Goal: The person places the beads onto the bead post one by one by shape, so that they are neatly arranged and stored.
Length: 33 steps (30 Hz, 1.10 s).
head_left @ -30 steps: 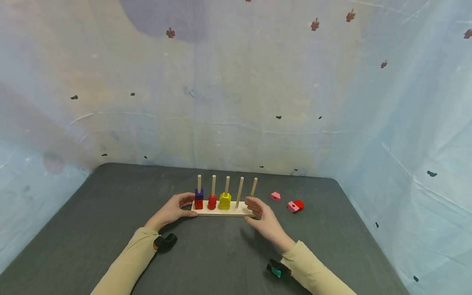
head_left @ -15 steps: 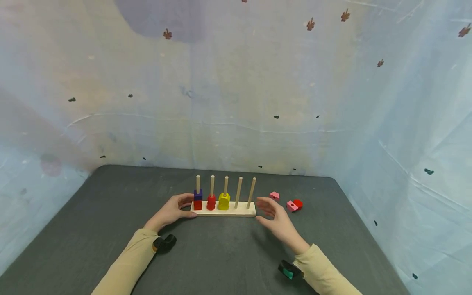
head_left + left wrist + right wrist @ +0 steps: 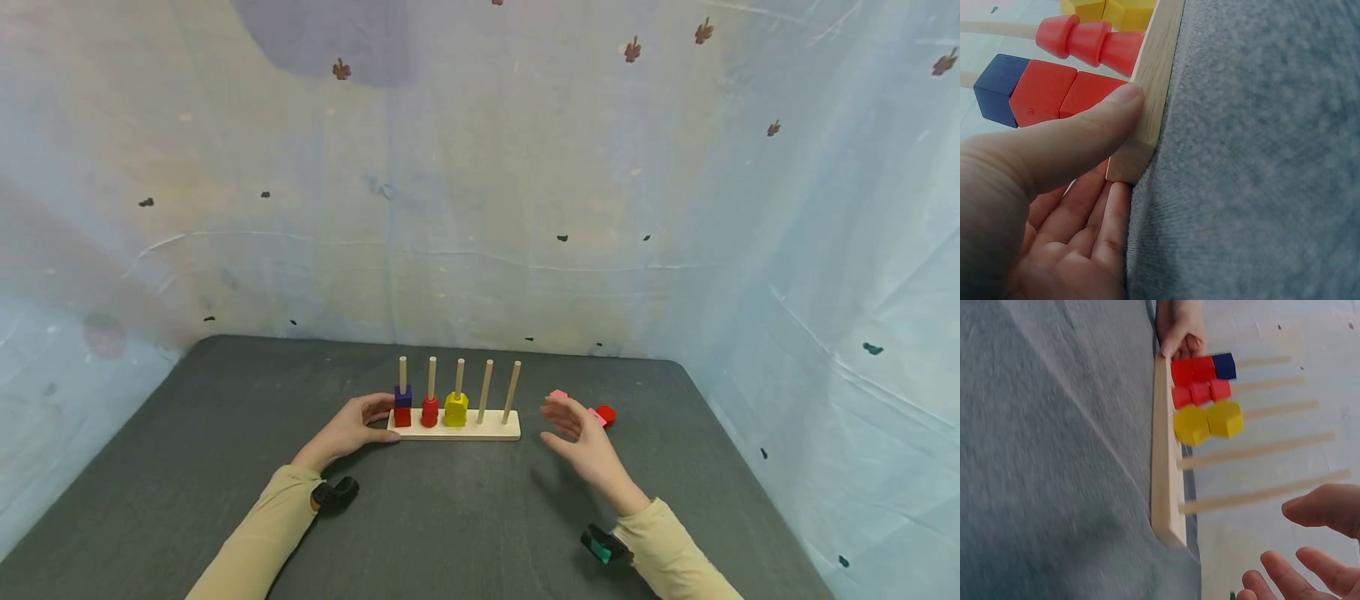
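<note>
A wooden peg stacker [image 3: 492, 427] with several upright pegs stands on the table. My left hand [image 3: 348, 427] grips its left end, thumb on the front edge and fingers behind. The leftmost peg carries two red cubes [image 3: 1044, 87] under a blue cube [image 3: 1000, 90]. Three red tapered beads [image 3: 1089, 42] sit on the peg beside it, then two yellow faceted beads [image 3: 1209, 422]. Bare pegs [image 3: 512, 392] stand at the right end. To the right of the stacker my right hand [image 3: 588, 446] hovers with loosely bent fingers, holding nothing. It partly hides two pink blocks [image 3: 558, 392].
A red round piece [image 3: 607, 415] lies on the table beyond the right hand, touching or close to one pink block. The dark grey table [image 3: 450, 533] meets a pale curtain [image 3: 465, 192] at its back and sides.
My right hand has moved away from the stacker's right end, rightward to the pink blocks, and now covers part of them. The left hand keeps its grip on the left end.
</note>
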Each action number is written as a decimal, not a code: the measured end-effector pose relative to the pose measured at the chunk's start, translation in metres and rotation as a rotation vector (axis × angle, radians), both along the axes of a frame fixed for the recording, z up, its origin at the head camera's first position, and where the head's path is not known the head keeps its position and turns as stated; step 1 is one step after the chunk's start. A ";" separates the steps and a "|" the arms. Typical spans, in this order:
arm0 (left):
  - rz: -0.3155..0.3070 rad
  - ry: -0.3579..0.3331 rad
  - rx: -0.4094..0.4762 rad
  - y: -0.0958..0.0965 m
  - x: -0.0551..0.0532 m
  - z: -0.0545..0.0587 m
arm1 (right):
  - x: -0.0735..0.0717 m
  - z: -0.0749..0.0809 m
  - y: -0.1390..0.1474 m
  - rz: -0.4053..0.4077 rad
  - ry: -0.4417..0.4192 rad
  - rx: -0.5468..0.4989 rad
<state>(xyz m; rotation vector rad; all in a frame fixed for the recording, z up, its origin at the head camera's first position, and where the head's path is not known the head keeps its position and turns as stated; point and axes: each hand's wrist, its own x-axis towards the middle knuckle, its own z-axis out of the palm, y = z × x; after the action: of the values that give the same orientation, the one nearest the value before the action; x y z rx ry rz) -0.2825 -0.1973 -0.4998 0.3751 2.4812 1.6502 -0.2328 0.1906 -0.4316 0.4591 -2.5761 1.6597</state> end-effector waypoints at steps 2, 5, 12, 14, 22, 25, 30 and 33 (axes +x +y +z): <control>-0.001 0.001 0.001 0.000 0.000 0.000 | -0.003 0.001 0.007 -0.010 0.013 -0.003; -0.003 0.006 -0.001 -0.001 0.000 0.000 | -0.006 0.004 0.020 -0.021 0.027 -0.011; -0.002 0.006 0.004 -0.002 0.000 0.000 | -0.021 0.008 0.054 -0.052 0.065 -0.026; -0.001 0.007 0.003 -0.002 0.000 -0.001 | -0.026 0.007 0.062 -0.064 0.071 -0.008; 0.000 0.008 0.005 -0.002 0.001 -0.002 | -0.043 -0.006 0.087 -0.124 0.033 0.071; -0.001 0.002 0.006 -0.002 0.001 -0.002 | -0.047 -0.010 0.093 -0.149 0.019 0.101; -0.010 0.003 0.012 -0.001 0.000 -0.001 | -0.054 -0.018 0.100 -0.173 -0.016 0.141; -0.022 0.016 0.007 -0.001 0.001 0.000 | -0.059 -0.024 0.104 -0.177 -0.031 0.172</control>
<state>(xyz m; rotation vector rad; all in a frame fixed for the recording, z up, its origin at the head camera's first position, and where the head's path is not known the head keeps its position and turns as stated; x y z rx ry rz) -0.2819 -0.1984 -0.4996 0.4171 2.4740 1.6547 -0.2922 0.2944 -0.4553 0.2047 -2.7039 1.4085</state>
